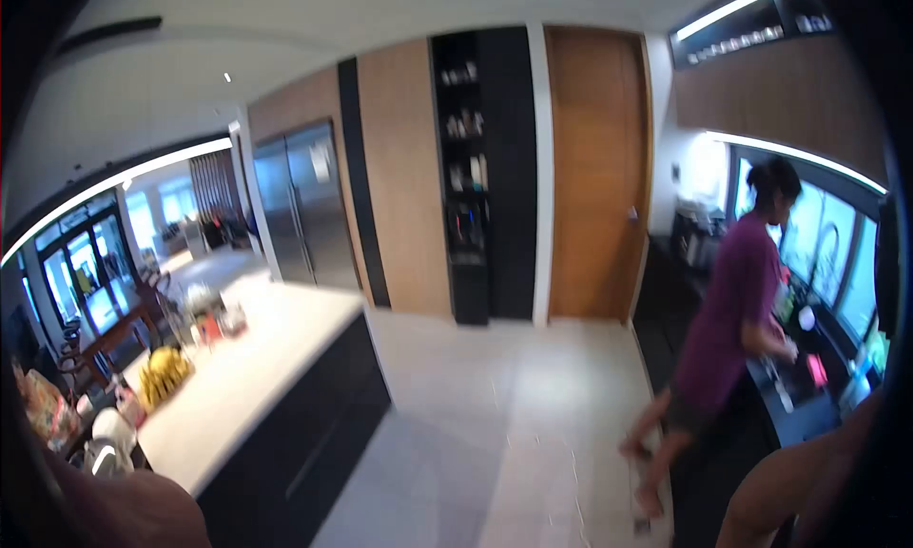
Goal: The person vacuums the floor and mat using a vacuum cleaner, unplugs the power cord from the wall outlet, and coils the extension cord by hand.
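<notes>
Neither of my hands shows; only part of my left arm (143,510) and my right arm (808,486) enters at the lower corners. Nearest to the left arm is the pale island counter (257,372), with a bunch of bananas (164,377) and a white and dark appliance (109,439) whose kind I cannot make out. On the right side, my arm is close to the dark counter (794,420), where a pink item (817,369) lies by the window.
Another person (730,310) in a purple shirt leans over the right counter. A thin white cord (575,472) lies across the tiled floor (456,434). Beyond stand a steel fridge (300,201), dark open shelves (461,168) and a closed wooden door (597,177).
</notes>
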A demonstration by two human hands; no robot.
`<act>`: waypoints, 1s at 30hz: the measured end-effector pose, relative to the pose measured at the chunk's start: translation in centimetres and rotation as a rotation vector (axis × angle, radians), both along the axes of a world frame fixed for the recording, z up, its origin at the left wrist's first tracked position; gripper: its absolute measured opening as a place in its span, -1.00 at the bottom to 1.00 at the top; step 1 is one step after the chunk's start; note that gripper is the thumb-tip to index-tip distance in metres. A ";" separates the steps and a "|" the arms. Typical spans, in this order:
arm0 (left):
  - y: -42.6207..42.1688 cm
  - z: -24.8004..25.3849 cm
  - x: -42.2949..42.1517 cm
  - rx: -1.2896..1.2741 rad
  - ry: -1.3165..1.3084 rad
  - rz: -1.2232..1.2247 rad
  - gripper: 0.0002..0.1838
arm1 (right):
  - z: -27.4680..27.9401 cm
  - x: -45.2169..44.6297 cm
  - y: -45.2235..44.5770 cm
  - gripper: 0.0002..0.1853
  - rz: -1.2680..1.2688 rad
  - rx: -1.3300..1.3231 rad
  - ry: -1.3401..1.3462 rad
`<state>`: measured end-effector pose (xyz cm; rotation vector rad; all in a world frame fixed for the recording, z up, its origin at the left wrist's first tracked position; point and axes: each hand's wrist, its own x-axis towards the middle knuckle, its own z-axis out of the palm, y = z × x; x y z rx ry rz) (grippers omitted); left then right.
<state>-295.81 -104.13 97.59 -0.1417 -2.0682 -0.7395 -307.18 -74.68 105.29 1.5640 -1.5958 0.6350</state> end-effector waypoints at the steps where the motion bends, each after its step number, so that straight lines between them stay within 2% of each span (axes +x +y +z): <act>1: -1.7 0.5 -3.2 0.068 -0.086 0.008 -0.64 | 1.4 -3.6 -2.2 -0.81 0.010 0.000 -0.058; 3: -4.7 -0.1 -8.9 0.143 -0.205 -0.004 -0.64 | 2.2 -10.1 -6.3 -0.81 0.021 -0.010 -0.152; 9: -14.4 -11.4 -29.5 0.297 -0.314 -0.010 -0.62 | -8.6 -30.4 -17.4 -0.77 -0.014 0.117 -0.369; 14: -23.7 -16.8 -46.9 0.382 -0.350 0.016 -0.60 | -13.1 -48.7 -25.2 -0.75 -0.139 0.202 -0.496; 17: -29.4 -16.9 -55.7 0.414 -0.349 0.086 -0.59 | -11.5 -58.3 -30.0 -0.73 -0.172 0.193 -0.461; 22: -37.4 -17.3 -63.1 0.450 -0.366 0.311 -0.56 | -7.0 -71.6 -38.6 -0.70 -0.077 0.145 -0.296; 26: -44.9 -18.3 -70.9 0.418 -0.315 0.535 -0.53 | -7.4 -84.1 -48.8 -0.68 0.084 0.098 -0.184; 28: -49.0 -17.0 -75.2 0.348 -0.252 0.658 -0.52 | -7.2 -90.9 -54.8 -0.67 0.183 0.065 -0.150; 30: -53.3 -13.5 -79.4 0.253 -0.154 0.781 -0.50 | -6.2 -97.1 -61.2 -0.65 0.288 0.043 -0.124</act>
